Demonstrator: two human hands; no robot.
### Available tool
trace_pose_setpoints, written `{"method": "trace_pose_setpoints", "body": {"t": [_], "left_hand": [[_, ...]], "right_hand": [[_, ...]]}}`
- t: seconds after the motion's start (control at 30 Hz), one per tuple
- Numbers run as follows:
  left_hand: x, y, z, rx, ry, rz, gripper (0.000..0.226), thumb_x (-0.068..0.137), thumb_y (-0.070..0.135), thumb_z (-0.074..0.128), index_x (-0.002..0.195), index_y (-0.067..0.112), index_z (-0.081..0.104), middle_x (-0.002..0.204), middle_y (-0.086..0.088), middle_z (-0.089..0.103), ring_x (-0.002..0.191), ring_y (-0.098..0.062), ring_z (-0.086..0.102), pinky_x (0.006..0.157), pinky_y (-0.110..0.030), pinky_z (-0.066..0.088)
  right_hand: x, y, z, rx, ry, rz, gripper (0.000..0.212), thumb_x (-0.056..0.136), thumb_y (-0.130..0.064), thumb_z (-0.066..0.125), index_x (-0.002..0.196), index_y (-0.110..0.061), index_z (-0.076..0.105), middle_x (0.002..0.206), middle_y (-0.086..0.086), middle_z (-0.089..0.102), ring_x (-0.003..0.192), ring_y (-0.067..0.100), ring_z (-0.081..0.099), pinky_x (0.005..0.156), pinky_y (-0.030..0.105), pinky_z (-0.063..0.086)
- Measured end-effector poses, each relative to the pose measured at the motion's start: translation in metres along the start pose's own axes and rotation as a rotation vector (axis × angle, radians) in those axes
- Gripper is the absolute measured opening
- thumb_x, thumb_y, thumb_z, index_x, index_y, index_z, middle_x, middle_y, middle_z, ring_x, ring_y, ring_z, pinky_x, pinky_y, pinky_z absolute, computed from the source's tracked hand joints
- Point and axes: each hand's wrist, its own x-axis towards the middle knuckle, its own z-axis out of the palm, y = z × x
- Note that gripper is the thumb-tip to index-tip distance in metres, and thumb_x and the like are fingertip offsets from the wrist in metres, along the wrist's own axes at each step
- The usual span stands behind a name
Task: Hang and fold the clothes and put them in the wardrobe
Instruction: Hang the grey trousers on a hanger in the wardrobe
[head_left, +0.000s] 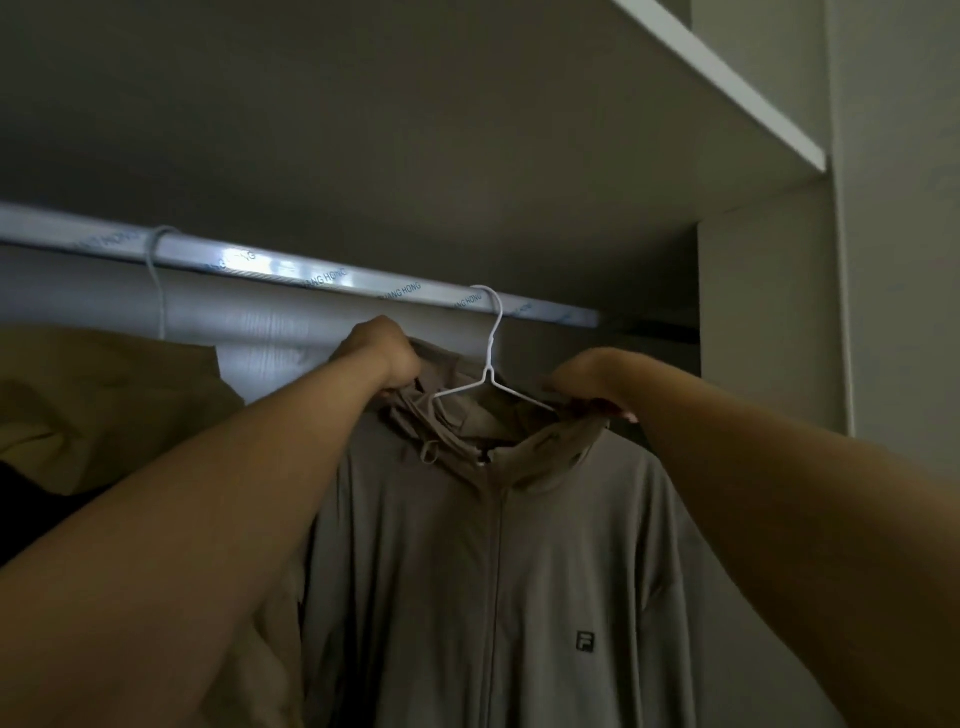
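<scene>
A grey-brown jacket (498, 571) hangs inside the wardrobe (763, 312). It sits on a thin white hanger (491, 364). The hanger's hook goes over the shiny rail (291, 270), up at about 12 o'clock from the jacket's zip. The jacket fills the middle and bottom of the view, and it has a small dark badge at about 4 o'clock on its front.

The left hand (384, 358) is curled tight around the jacket's hood cloth, at about 10 o'clock from the zip. The right hand (587, 382) pinches the cloth and the wire end of the hanger at about 2 o'clock. It is dark there, so it may be holding only the cloth. Both bare arms reach up from the bottom corners.

A yellow garment (104, 405) hangs on the rail at 9 o'clock, just beside the left arm. It has its own pale hanger hook (156, 270) over the rail. A white shelf (727, 83) juts out at about 1 o'clock, above everything.
</scene>
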Motion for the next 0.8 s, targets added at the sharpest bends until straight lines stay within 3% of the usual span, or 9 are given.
{"method": "trace_pose_setpoints", "body": {"t": [0.1,0.17,0.23,0.4,0.5,0.57,0.67,0.73,0.8], "left_hand": [[0.01,0.001,0.003,-0.057,-0.048,0.059,0.022,0.087,0.011,0.061,0.099,0.012,0.08,0.108,-0.009,0.074,0.096,-0.03,0.067,0.089,-0.037,0.058],[0.014,0.001,0.007,-0.194,-0.066,0.071,0.021,0.089,0.007,0.062,0.084,0.015,0.082,0.092,-0.007,0.075,0.083,-0.028,0.067,0.078,-0.035,0.06],[0.016,-0.002,0.012,-0.378,-0.058,0.022,0.024,0.09,0.002,0.057,0.077,0.009,0.076,0.076,-0.009,0.068,0.063,-0.027,0.059,0.054,-0.028,0.051],[0.017,-0.021,0.03,-0.688,-0.061,-0.152,0.024,0.083,-0.011,0.046,0.075,0.008,0.058,0.069,-0.012,0.054,0.053,-0.022,0.05,0.039,-0.019,0.042],[0.022,-0.024,0.034,-0.698,0.004,-0.146,0.02,0.083,-0.008,0.051,0.081,0.005,0.066,0.073,-0.015,0.06,0.054,-0.024,0.054,0.045,-0.023,0.047],[0.025,-0.023,0.036,-0.672,0.034,-0.122,0.018,0.082,-0.004,0.057,0.087,0.003,0.073,0.077,-0.016,0.066,0.058,-0.025,0.056,0.052,-0.024,0.046],[0.024,-0.02,0.039,-0.698,-0.126,-0.107,0.011,0.086,0.008,0.064,0.092,0.011,0.072,0.087,-0.009,0.066,0.067,-0.018,0.056,0.058,-0.024,0.042],[0.026,-0.023,0.037,-0.758,-0.217,-0.133,0.008,0.094,0.018,0.059,0.096,0.013,0.065,0.099,-0.009,0.062,0.076,-0.021,0.058,0.064,-0.027,0.043],[0.031,-0.035,0.036,-0.744,-0.152,-0.109,0.01,0.099,0.017,0.054,0.098,0.009,0.06,0.114,-0.015,0.061,0.089,-0.031,0.064,0.073,-0.031,0.047]], "right_hand": [[0.003,0.001,0.001,0.051,-0.049,0.02,0.017,0.099,-0.025,0.059,0.101,-0.009,0.065,0.118,0.018,0.068,0.111,0.03,0.066,0.1,0.041,0.052],[0.009,0.002,-0.005,0.163,0.202,0.022,0.026,0.096,-0.018,0.062,0.119,-0.006,0.058,0.118,0.017,0.063,0.106,0.03,0.065,0.089,0.038,0.055],[0.015,0.006,-0.01,0.34,0.474,-0.009,0.033,0.095,-0.015,0.064,0.124,-0.005,0.054,0.112,0.016,0.06,0.096,0.029,0.063,0.071,0.034,0.051],[0.026,0.02,-0.01,0.432,0.625,-0.015,0.022,0.096,-0.011,0.063,0.117,-0.005,0.058,0.114,0.012,0.061,0.087,0.022,0.055,0.07,0.03,0.044],[0.029,0.018,-0.008,0.346,0.617,-0.026,0.026,0.094,-0.01,0.063,0.119,-0.006,0.057,0.107,0.013,0.057,0.086,0.024,0.055,0.058,0.028,0.041],[0.035,0.016,-0.006,0.329,0.619,-0.038,0.026,0.094,-0.01,0.061,0.119,-0.004,0.06,0.107,0.016,0.061,0.09,0.029,0.062,0.063,0.032,0.051],[0.034,0.015,0.003,0.253,0.511,0.028,0.022,0.1,-0.017,0.054,0.119,-0.006,0.058,0.092,0.009,0.056,0.074,0.02,0.055,0.055,0.027,0.039],[0.031,0.019,0.01,0.108,0.395,0.051,0.021,0.104,-0.02,0.047,0.108,-0.005,0.061,0.09,0.007,0.057,0.078,0.02,0.058,0.059,0.026,0.04],[0.034,0.033,0.02,0.025,0.41,-0.025,0.02,0.101,-0.021,0.049,0.088,-0.01,0.06,0.08,0.005,0.056,0.077,0.022,0.061,0.054,0.028,0.038]]}}
